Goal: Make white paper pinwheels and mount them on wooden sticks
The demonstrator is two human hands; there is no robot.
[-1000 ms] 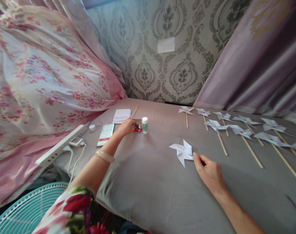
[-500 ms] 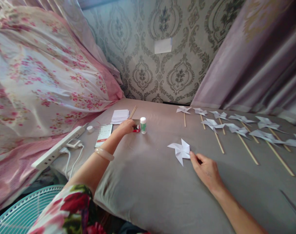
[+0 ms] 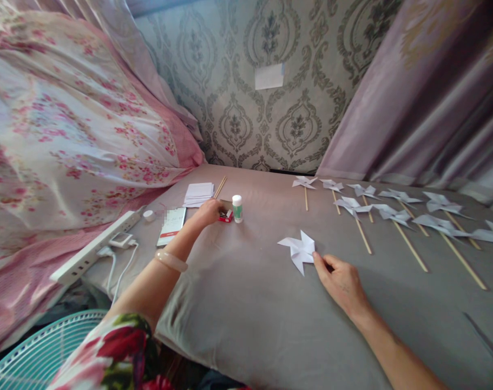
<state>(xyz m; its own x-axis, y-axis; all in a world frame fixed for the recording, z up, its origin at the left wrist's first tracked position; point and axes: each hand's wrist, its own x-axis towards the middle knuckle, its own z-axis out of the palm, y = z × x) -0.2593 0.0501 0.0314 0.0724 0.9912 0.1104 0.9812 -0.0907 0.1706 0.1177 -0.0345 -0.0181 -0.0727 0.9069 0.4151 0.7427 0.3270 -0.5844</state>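
My right hand [image 3: 339, 279] pinches one edge of a white folded-paper pinwheel [image 3: 300, 251] between thumb and fingers, low over the grey sheet. That pinwheel has no stick on it. My left hand [image 3: 211, 212] reaches forward to a small red box [image 3: 226, 216] holding dark little pieces too small to name. Its fingers are drawn together at the box's left side, and their tips are partly hidden. Just right of the box stands a white-capped bottle with a green label [image 3: 237, 209]. Behind the left hand lie a stack of white paper [image 3: 198, 193] and thin wooden sticks [image 3: 220, 187].
Several white pinwheels on sticks [image 3: 394, 214] lie in rows at the right. A phone [image 3: 172, 227], a small white cap [image 3: 149, 215] and a power strip with cables [image 3: 96, 246] are at the left. A teal fan [image 3: 47, 352] stands lower left. Scissors [image 3: 484, 338] lie lower right.
The left hand stays at the red box, its fingers shifted slightly so more of the box's contents shows. The right hand still holds the pinwheel. The whole view has shifted slightly.
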